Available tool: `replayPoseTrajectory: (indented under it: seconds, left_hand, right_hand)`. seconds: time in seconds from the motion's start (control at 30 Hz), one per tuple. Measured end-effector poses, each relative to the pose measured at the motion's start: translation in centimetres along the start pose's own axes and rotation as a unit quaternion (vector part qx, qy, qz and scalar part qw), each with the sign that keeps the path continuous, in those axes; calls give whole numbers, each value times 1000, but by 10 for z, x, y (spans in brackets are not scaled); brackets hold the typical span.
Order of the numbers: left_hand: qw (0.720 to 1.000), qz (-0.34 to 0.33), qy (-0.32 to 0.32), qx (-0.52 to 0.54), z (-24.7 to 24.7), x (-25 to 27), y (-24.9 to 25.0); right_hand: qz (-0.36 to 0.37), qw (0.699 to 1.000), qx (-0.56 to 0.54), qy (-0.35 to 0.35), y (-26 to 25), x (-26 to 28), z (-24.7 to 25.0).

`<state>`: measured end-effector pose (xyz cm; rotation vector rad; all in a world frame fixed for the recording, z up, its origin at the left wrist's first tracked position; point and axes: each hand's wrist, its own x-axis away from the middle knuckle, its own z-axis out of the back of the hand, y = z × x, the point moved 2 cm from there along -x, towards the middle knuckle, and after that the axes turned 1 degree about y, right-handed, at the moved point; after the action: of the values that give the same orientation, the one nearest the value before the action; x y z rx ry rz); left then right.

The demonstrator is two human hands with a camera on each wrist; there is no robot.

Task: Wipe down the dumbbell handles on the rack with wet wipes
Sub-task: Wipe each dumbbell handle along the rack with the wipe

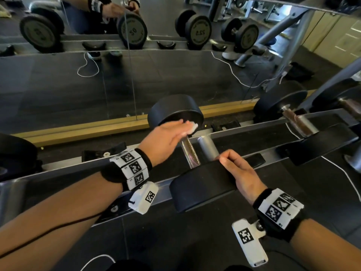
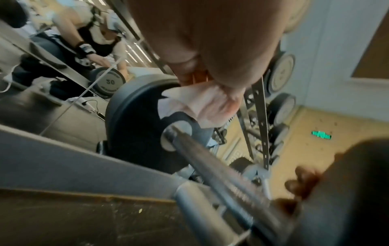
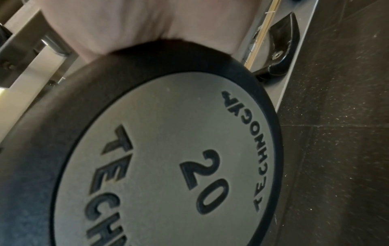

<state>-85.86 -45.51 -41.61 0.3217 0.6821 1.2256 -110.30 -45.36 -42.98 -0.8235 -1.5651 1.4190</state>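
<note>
A black 20 dumbbell lies across the grey rack (image 1: 244, 132) in the head view, its steel handle (image 1: 190, 153) running between the far head (image 1: 174, 112) and the near head (image 1: 203, 184). My left hand (image 1: 170, 137) holds a white wet wipe (image 1: 192, 128) at the far end of the handle, against the far head. The left wrist view shows the wipe (image 2: 202, 104) pinched at my fingertips just above the handle (image 2: 221, 169). My right hand (image 1: 238, 171) lies over the near head, fingers curled round its top edge. The right wrist view shows that head's face (image 3: 168, 158) under my palm.
A second dumbbell (image 1: 300, 122) with a brownish handle sits on the rack to the right, and a dark head (image 1: 11, 153) shows at the left edge. A mirror wall (image 1: 117, 75) stands behind the rack. Black cradles and white cables lie along the rails and floor.
</note>
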Motion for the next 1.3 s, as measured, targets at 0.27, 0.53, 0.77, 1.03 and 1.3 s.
replayPoseTrajectory:
  seconds: [0.27, 0.53, 0.77, 1.03, 1.3]
  left_hand:
    - [991, -12, -116, 72, -42, 39, -4]
    - [970, 65, 74, 222, -15, 21, -9]
    - [995, -78, -57, 19, -37, 34, -1]
    - [984, 45, -128, 113, -34, 55, -5]
    - [949, 116, 164, 242, 7, 27, -6]
  right_hand:
    - [20, 999, 24, 28, -2, 2, -2]
    - [27, 998, 43, 30, -7, 6, -6]
    - [25, 998, 47, 38, -9, 8, -8]
    - [17, 995, 88, 41, -6, 8, -5]
    - [2, 999, 29, 38, -7, 7, -7]
